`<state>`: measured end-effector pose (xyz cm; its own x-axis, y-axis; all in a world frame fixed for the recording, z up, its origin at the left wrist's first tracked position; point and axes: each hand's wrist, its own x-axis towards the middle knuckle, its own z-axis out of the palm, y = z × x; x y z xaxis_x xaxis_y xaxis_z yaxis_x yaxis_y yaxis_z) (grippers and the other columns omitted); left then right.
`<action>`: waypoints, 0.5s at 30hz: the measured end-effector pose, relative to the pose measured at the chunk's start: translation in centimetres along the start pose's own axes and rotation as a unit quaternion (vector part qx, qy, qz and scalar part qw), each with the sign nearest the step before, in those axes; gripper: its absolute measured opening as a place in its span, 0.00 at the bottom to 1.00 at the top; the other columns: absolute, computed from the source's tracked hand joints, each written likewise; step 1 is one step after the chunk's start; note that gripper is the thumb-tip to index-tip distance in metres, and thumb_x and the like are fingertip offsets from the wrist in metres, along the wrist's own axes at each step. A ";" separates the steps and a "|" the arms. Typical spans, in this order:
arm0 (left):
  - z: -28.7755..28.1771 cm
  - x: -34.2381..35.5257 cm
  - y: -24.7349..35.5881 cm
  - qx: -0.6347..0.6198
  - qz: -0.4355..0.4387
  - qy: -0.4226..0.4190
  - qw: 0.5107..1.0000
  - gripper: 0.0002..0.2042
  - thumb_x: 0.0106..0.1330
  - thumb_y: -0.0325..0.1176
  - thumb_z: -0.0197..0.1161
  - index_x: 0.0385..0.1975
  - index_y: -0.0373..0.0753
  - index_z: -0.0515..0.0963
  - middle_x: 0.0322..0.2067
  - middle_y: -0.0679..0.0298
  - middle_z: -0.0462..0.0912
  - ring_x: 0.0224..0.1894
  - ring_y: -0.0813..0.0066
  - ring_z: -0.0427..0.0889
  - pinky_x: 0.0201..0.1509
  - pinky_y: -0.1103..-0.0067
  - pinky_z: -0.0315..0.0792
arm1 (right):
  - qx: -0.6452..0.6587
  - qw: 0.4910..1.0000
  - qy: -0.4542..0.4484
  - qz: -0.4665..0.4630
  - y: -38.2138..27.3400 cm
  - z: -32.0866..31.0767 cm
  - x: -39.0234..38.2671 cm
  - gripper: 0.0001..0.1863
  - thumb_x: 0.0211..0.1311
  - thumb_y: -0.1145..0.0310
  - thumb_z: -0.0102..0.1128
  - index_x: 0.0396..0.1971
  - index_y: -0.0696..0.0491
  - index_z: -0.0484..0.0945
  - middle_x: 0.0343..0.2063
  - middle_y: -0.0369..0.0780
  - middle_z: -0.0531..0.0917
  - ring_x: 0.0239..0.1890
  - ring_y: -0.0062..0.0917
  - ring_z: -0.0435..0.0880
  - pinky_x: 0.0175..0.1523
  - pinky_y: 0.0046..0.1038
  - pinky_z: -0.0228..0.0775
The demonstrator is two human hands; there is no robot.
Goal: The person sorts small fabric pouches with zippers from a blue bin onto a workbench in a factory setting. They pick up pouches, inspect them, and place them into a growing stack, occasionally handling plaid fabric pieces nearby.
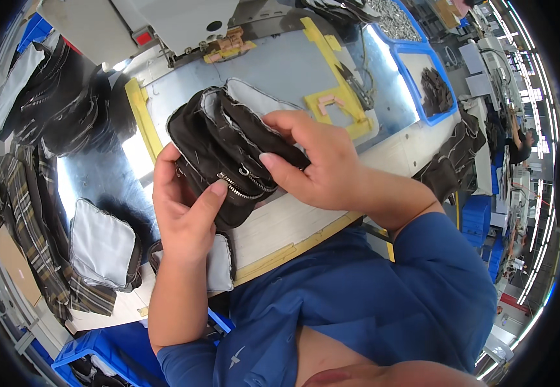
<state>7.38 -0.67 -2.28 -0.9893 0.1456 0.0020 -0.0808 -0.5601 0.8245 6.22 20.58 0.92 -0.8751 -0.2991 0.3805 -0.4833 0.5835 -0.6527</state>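
Observation:
Between my two hands is a black fabric pouch with pale raw seam edges and a silver metal zipper, held above the front of the sewing machine bed. My left hand grips its left side, the thumb lying by the zipper teeth. On the other side my right hand pinches the pouch's right edge between thumb and fingers. A pale lining panel stands up at the pouch's far edge. The fingers behind the fabric are partly hidden.
A white sewing machine stands at the back. More pouches and plaid fabric lie at left, with a black pile beyond. Snippers rest at right near blue trays. A blue crate sits below the table.

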 end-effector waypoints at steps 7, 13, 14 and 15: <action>-0.2 0.1 0.0 0.006 0.000 -0.009 1.000 0.32 0.59 0.16 0.63 0.65 0.31 0.61 0.55 0.55 0.76 0.57 0.67 0.78 0.63 0.72 0.72 | -0.002 1.000 -0.003 -0.009 -0.2 0.2 0.1 0.30 0.55 0.59 0.72 0.53 0.56 0.72 0.32 0.42 0.84 0.33 0.34 0.85 0.36 0.33 0.77; -0.2 -0.1 0.0 -0.027 -0.009 -0.006 1.000 0.33 0.58 0.15 0.60 0.67 0.32 0.59 0.58 0.53 0.73 0.60 0.64 0.76 0.66 0.70 0.71 | -0.029 0.999 -0.023 0.015 -1.1 0.1 0.1 0.44 0.46 0.47 0.77 0.58 0.57 0.68 0.36 0.43 0.82 0.37 0.36 0.84 0.39 0.35 0.77; -0.4 -0.2 0.1 -0.041 -0.015 -0.009 0.999 0.34 0.58 0.16 0.59 0.67 0.32 0.59 0.59 0.53 0.72 0.61 0.63 0.75 0.66 0.69 0.70 | -0.052 0.998 -0.018 0.002 -1.0 0.3 0.1 0.47 0.45 0.45 0.78 0.59 0.57 0.67 0.37 0.43 0.82 0.37 0.36 0.83 0.40 0.35 0.76; -0.5 -0.2 0.1 -0.055 -0.021 -0.011 0.998 0.34 0.58 0.17 0.58 0.67 0.32 0.58 0.60 0.52 0.71 0.62 0.62 0.75 0.67 0.68 0.70 | -0.075 0.997 -0.012 -0.011 -1.0 0.5 0.1 0.49 0.44 0.43 0.78 0.60 0.58 0.66 0.38 0.44 0.81 0.38 0.37 0.83 0.41 0.35 0.76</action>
<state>7.55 -1.18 -2.47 -0.9819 0.1888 -0.0172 -0.1362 -0.6395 0.7566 6.55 19.62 1.30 -0.8661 -0.3300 0.3755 -0.4938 0.6823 -0.5391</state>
